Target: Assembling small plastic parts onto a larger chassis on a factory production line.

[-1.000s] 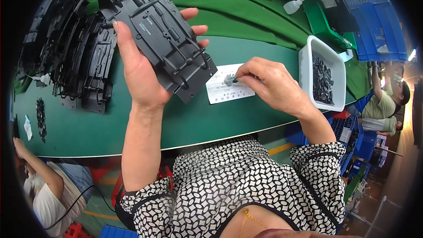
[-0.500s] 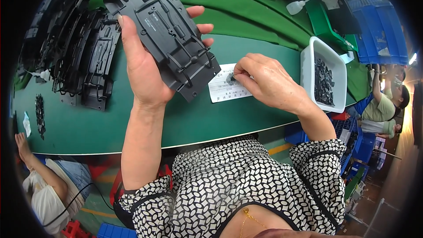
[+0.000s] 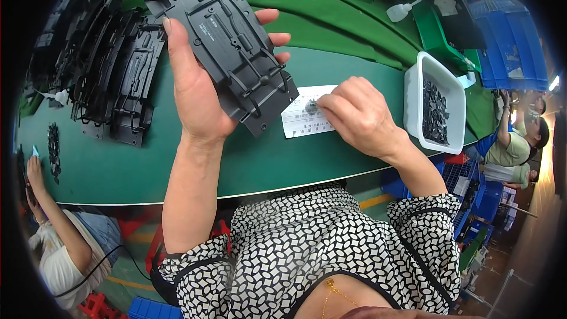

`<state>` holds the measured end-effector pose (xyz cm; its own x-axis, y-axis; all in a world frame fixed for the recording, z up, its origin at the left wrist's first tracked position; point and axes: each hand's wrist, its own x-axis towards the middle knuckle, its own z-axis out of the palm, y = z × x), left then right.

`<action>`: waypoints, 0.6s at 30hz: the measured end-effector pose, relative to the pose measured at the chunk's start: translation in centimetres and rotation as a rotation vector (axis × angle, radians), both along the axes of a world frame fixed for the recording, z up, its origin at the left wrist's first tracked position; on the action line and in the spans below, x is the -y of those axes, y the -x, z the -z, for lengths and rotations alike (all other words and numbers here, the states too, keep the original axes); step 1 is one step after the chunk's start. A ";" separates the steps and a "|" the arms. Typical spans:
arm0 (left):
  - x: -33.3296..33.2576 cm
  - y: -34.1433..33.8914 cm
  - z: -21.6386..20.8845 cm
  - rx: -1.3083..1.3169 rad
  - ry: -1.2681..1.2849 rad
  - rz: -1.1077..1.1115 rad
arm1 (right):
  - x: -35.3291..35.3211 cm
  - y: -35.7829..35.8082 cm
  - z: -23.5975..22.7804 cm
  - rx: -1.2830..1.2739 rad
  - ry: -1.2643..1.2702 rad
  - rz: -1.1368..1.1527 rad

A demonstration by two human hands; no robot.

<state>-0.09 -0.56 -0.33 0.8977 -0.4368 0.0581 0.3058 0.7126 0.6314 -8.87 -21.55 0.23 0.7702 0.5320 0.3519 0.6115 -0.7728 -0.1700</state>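
My left hand (image 3: 199, 97) holds a black moulded plastic chassis (image 3: 221, 38), tilted, above the green table. Its thumb lies along the left edge and its fingertips show past the right edge. A white printed paper slip (image 3: 307, 126) lies on the table just right of the chassis's lower end. On the slip sits a small pile of tiny grey-dark pieces (image 3: 310, 106). My right hand (image 3: 363, 115) is over the slip's right side, thumb and fingers pinched beside the pile. Whatever is between those fingertips is too small to make out.
A white bin (image 3: 456, 97) of small black parts (image 3: 436, 112) stands at right, near a green tray (image 3: 440, 38) and a white squeeze bottle (image 3: 403, 12). Stacked black chassis (image 3: 133, 77) fill the left. A co-worker's hand (image 3: 35, 174) reaches in at far left, near a row of small dark parts (image 3: 54, 152).
My right hand has shifted slightly and its fingers have curled in more beside the pile. The chassis stays in my left hand. The co-worker's hand at left has moved up to a light-blue scrap.
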 end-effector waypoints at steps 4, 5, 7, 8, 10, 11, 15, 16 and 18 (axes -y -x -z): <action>-0.1 -0.1 0.1 0.007 0.021 0.016 | 0.2 0.7 0.4 -0.010 0.051 -0.036; -0.1 0.0 0.1 0.001 0.014 0.010 | 0.2 0.8 0.4 -0.010 0.050 -0.035; -0.1 0.0 0.1 -0.004 0.006 0.005 | 0.4 0.8 0.3 -0.078 0.037 -0.046; -0.1 0.0 0.2 -0.004 0.009 0.002 | 0.4 0.8 0.2 -0.076 0.037 -0.045; -0.1 0.0 0.2 -0.003 0.011 0.000 | 0.4 0.9 0.2 -0.098 0.046 -0.050; 0.0 0.0 0.1 -0.008 0.006 -0.003 | 0.4 0.9 0.1 -0.096 0.045 -0.051; -0.1 0.0 0.0 -0.002 -0.010 -0.004 | 0.4 0.7 -0.4 -0.116 -0.042 -0.015; -0.1 0.0 0.0 -0.001 -0.010 -0.001 | 0.4 0.6 -0.5 -0.117 -0.121 0.003; 0.0 0.0 0.1 0.000 -0.016 -0.003 | 0.4 0.6 -0.6 -0.266 -0.220 0.119</action>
